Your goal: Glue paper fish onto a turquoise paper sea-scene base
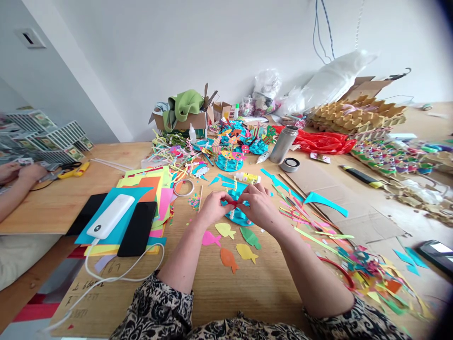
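My left hand and my right hand meet at the middle of the table, fingertips pinched on a small red piece. What kind of thing the red piece is cannot be made out, as the fingers cover most of it. Right beneath them lies a round blue paper base with pale twisted posts standing on it, partly hidden by the hands. Just in front rest fish-shaped paper cut-outs: pink, pale yellow, green, yellow and orange. A glue stick lies behind the hands.
Coloured paper sheets, a white power bank and a black phone are on the left. Farther back stand a steel flask and finished blue paper pieces. Paper scraps spread rightward. Another person's hands work far left.
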Demonstrator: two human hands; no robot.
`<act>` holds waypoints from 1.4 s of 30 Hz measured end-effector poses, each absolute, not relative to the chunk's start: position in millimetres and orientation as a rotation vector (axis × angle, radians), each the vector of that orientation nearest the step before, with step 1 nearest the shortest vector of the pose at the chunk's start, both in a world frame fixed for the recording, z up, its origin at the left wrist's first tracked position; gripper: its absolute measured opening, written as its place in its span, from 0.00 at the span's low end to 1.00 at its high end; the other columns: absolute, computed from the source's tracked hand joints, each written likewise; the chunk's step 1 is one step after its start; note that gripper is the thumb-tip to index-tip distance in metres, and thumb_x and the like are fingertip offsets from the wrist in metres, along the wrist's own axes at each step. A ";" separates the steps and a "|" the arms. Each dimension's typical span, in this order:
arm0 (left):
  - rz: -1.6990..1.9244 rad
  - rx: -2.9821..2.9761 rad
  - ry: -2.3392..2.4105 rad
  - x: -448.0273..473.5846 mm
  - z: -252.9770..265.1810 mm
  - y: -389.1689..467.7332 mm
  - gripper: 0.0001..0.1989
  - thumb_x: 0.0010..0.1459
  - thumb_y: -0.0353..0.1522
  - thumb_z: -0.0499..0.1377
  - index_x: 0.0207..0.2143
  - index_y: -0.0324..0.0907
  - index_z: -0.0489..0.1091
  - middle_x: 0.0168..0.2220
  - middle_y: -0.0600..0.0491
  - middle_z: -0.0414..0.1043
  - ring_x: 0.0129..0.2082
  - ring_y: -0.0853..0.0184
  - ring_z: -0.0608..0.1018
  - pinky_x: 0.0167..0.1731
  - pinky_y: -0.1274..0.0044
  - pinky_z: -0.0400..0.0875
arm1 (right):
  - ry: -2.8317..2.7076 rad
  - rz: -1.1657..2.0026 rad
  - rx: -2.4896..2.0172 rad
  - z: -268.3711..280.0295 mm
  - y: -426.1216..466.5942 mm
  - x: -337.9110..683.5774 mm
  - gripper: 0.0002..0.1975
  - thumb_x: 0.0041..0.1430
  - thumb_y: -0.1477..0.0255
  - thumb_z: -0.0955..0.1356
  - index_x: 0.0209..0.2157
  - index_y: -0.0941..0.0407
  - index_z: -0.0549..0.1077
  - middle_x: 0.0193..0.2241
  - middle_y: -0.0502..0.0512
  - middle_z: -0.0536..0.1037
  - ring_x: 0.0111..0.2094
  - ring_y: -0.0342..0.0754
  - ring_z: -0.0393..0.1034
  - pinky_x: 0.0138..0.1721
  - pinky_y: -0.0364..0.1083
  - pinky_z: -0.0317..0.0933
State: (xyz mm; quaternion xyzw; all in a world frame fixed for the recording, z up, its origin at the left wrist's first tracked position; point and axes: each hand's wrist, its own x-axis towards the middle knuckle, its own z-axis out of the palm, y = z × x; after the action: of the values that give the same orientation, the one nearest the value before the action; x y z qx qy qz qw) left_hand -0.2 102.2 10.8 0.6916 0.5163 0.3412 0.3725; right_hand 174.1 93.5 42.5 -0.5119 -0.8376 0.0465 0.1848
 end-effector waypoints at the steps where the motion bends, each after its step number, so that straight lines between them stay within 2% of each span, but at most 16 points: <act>1: 0.877 1.768 1.323 -0.1 10.9 102.2 0.05 0.48 0.30 0.65 0.30 0.38 0.75 0.29 0.53 0.76 0.27 0.71 0.72 0.28 0.79 0.65 | -2.363 0.127 -1.445 42.5 93.5 173.9 0.02 0.53 0.72 0.72 0.29 0.53 0.80 0.34 0.57 0.74 0.41 0.55 0.62 0.41 0.52 0.52; 12: 0.866 1.780 1.347 -0.6 7.9 103.0 0.04 0.48 0.28 0.65 0.30 0.39 0.75 0.29 0.53 0.77 0.30 0.68 0.75 0.32 0.78 0.66 | -2.355 0.110 -1.439 42.5 93.1 172.1 0.04 0.54 0.74 0.71 0.28 0.52 0.80 0.33 0.57 0.74 0.40 0.55 0.61 0.40 0.51 0.51; 17: 0.852 1.792 1.335 -0.4 11.2 102.2 0.03 0.48 0.28 0.65 0.29 0.39 0.75 0.29 0.54 0.77 0.29 0.69 0.74 0.30 0.79 0.65 | -2.368 0.120 -1.457 44.7 91.6 171.9 0.04 0.56 0.71 0.71 0.29 0.53 0.81 0.34 0.58 0.75 0.42 0.56 0.61 0.42 0.53 0.52; 24: 0.829 1.773 1.384 -0.8 10.2 102.2 0.04 0.47 0.29 0.65 0.29 0.39 0.75 0.27 0.55 0.75 0.27 0.70 0.71 0.27 0.79 0.62 | -2.176 0.015 -1.407 61.4 80.5 180.5 0.14 0.61 0.63 0.66 0.45 0.53 0.78 0.40 0.61 0.74 0.45 0.59 0.61 0.44 0.55 0.54; 27: 0.825 1.767 1.391 0.2 10.2 101.2 0.05 0.47 0.29 0.64 0.29 0.40 0.75 0.27 0.56 0.74 0.28 0.70 0.72 0.29 0.79 0.64 | -1.998 -0.016 -1.374 73.1 73.9 189.0 0.15 0.61 0.62 0.66 0.45 0.54 0.77 0.39 0.61 0.74 0.45 0.58 0.62 0.45 0.56 0.56; 32: 0.855 1.757 1.330 1.2 12.1 99.8 0.12 0.46 0.26 0.64 0.36 0.40 0.72 0.34 0.54 0.76 0.34 0.69 0.76 0.35 0.79 0.68 | -1.828 -0.031 -1.300 79.2 64.2 204.3 0.11 0.62 0.64 0.65 0.40 0.52 0.78 0.37 0.58 0.75 0.43 0.56 0.65 0.45 0.56 0.59; 35: 0.869 1.742 1.290 0.0 11.4 100.9 0.17 0.45 0.27 0.65 0.41 0.40 0.71 0.34 0.54 0.76 0.35 0.68 0.76 0.35 0.78 0.68 | -1.760 -0.061 -1.241 76.1 57.8 211.6 0.10 0.61 0.65 0.66 0.39 0.52 0.77 0.35 0.56 0.75 0.41 0.54 0.66 0.44 0.55 0.60; 38: 0.894 1.736 1.247 -1.9 10.5 102.5 0.21 0.47 0.31 0.66 0.46 0.40 0.70 0.33 0.53 0.75 0.35 0.67 0.76 0.34 0.77 0.69 | -1.709 -0.072 -1.228 74.3 49.4 216.5 0.09 0.61 0.66 0.67 0.40 0.52 0.77 0.35 0.56 0.75 0.41 0.53 0.66 0.44 0.53 0.61; 42: 0.962 1.712 1.227 -4.8 13.3 102.8 0.22 0.54 0.40 0.62 0.49 0.39 0.69 0.35 0.50 0.75 0.34 0.67 0.76 0.33 0.77 0.68 | -1.667 -0.078 -1.236 73.9 35.8 218.4 0.08 0.60 0.68 0.68 0.40 0.52 0.76 0.33 0.55 0.76 0.39 0.52 0.67 0.43 0.53 0.61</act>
State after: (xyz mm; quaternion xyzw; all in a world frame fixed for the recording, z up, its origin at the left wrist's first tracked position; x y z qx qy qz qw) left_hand -4.8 102.8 13.3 0.6772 0.4853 0.3805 0.4014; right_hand 218.4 35.8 73.9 -0.5127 -0.6917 -0.0324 0.5076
